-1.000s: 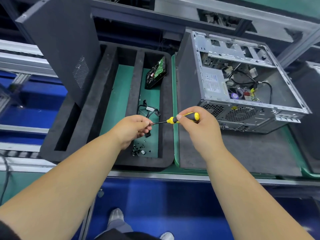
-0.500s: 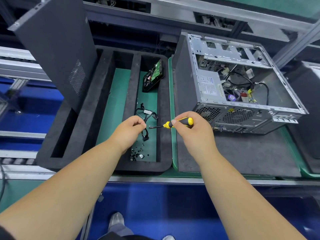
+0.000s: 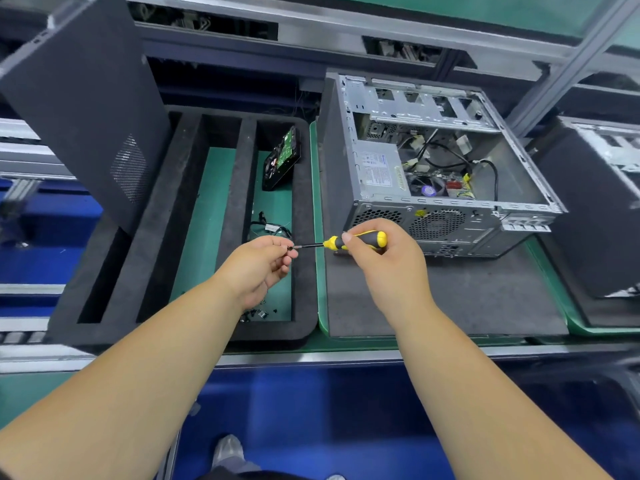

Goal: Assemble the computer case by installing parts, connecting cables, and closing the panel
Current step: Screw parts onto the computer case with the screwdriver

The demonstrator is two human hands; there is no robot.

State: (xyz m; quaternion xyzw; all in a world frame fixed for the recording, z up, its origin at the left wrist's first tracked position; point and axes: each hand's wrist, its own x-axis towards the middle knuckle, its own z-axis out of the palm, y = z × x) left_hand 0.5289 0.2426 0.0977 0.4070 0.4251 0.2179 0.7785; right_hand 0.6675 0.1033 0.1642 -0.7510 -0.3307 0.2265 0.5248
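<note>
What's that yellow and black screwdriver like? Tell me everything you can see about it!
The screwdriver has a chunky handle, yellow at both ends and black in the middle, which looks like plastic or rubber, and a thin dark metal shaft. It lies almost level in the air, tip pointing left, in front of the open computer case. The right hand grips its handle. The left hand pinches something tiny at its tip, too small to tell what.

The gray computer case (image 3: 440, 174) lies on its side with the top open, wires showing inside. The dark side panel (image 3: 79, 109) stands tilted at the left. A small green drive (image 3: 282, 159) leans in the black foam tray (image 3: 166, 216), with tiny screws (image 3: 258, 313) near its front.
</note>
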